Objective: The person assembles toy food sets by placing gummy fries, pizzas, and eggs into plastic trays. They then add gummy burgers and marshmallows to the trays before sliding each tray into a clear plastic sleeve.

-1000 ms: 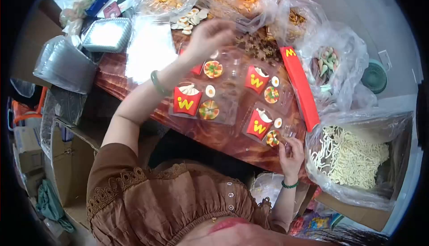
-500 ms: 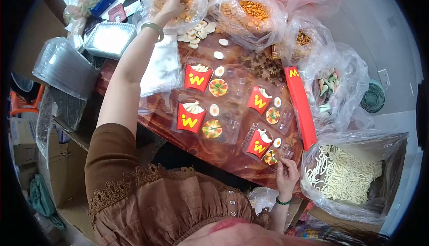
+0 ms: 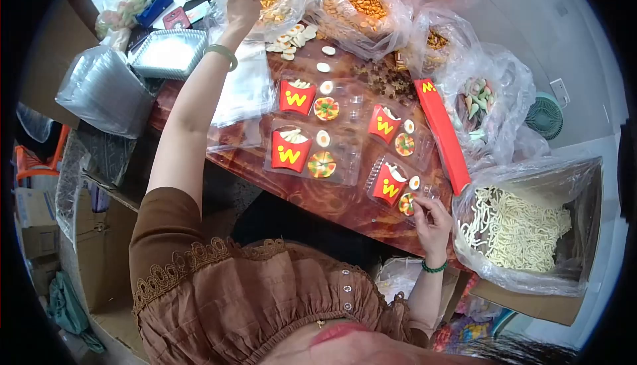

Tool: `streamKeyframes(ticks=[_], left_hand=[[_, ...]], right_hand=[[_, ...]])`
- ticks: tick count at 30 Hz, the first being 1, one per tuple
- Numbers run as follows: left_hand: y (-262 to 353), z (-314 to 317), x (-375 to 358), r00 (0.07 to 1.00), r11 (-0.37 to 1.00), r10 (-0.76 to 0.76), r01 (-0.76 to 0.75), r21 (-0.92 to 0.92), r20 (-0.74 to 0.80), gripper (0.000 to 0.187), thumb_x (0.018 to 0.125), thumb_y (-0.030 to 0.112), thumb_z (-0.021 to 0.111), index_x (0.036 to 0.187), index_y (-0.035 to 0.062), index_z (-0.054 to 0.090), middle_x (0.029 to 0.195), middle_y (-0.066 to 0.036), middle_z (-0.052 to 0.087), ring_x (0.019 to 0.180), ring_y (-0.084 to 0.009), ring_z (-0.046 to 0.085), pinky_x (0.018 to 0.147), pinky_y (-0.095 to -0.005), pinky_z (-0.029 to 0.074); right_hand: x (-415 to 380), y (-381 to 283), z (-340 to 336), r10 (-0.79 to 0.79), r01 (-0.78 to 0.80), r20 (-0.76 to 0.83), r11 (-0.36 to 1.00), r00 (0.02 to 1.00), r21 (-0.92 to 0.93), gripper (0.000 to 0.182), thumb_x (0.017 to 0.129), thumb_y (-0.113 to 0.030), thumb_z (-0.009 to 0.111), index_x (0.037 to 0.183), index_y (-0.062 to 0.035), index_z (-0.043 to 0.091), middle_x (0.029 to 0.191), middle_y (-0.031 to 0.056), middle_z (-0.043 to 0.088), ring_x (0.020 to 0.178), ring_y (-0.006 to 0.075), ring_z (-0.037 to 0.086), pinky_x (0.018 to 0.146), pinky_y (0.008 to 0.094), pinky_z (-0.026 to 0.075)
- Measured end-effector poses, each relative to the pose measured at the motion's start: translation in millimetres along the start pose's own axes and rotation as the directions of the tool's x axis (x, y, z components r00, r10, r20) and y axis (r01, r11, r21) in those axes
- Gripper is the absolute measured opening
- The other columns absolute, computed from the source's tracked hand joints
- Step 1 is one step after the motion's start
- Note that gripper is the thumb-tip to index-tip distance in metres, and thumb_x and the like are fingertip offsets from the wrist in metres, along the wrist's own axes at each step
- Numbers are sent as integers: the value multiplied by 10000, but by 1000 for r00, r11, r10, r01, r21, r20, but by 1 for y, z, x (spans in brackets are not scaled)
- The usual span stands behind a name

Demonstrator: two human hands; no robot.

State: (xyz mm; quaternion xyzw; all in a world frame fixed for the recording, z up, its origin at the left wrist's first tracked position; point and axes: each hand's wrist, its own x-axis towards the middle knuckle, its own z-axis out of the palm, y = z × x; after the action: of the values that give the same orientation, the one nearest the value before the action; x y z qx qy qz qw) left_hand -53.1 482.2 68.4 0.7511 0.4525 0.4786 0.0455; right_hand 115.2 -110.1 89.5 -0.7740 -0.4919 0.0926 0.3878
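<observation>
My left hand (image 3: pixel 244 8) reaches into a clear bag (image 3: pixel 292 7) of small orange-yellow pieces at the top; its fingertips are hard to make out. My right hand (image 3: pixel 434 224) has thumb and index finger drawn together at a small toy pizza (image 3: pixel 407 204) in the lower right clear tray; what lies between the fingertips is hidden. Beside that pizza are a red fries box (image 3: pixel 389 183) and an egg half (image 3: pixel 415 182). Several similar trays hold the same trio, including another fries box (image 3: pixel 290 150), egg half (image 3: pixel 323 139) and pizza (image 3: pixel 322 164).
Loose egg pieces (image 3: pixel 292 39) lie by the bag. A stack of flat red boxes (image 3: pixel 443 136) runs along the table's right side. Bags of small pieces (image 3: pixel 366 8) line the back. A lined carton of pale fries (image 3: pixel 521 229) stands right; stacked clear trays (image 3: pixel 103 93) stand left.
The view has shifted slightly. My left hand has drawn back a little to the left within the bag. My right hand has moved from the tray's lower edge up beside the pizza.
</observation>
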Motion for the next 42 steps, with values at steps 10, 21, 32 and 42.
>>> streamKeyframes(ticks=[10,21,32,42], left_hand=[[205,-107,-202,835,376,547,-312,-873,-63,203,782,-72,658,952,30,701,979,-84,701,827,-168,680,692,-236,539],[283,-116,-289,674,197,736,-292,-936,-55,260,717,-82,658,946,35,701,980,-108,690,885,-242,681,748,-303,565],[266,-96,-366,528,358,834,-301,-884,158,288,730,15,677,1015,61,681,1129,-81,628,1010,-298,592,820,-367,530],[265,-88,-391,403,438,870,-368,-821,284,306,706,14,629,1006,48,678,1157,-85,621,1122,-267,535,912,-398,445]], right_hand=[[50,-41,26,246,-271,150,591,958,760,272,962,-216,560,1131,-9,607,909,45,670,652,24,553,478,143,403],[10,-12,-9,208,-331,262,479,943,813,172,899,-111,640,1039,-11,647,801,9,644,609,23,555,464,133,380],[13,74,-22,280,-298,217,953,935,52,167,830,-125,663,955,-14,671,821,67,689,737,137,667,628,256,518],[8,92,-5,-7,26,117,987,993,-156,156,795,-140,658,911,-37,662,851,126,650,785,269,639,700,351,514]])
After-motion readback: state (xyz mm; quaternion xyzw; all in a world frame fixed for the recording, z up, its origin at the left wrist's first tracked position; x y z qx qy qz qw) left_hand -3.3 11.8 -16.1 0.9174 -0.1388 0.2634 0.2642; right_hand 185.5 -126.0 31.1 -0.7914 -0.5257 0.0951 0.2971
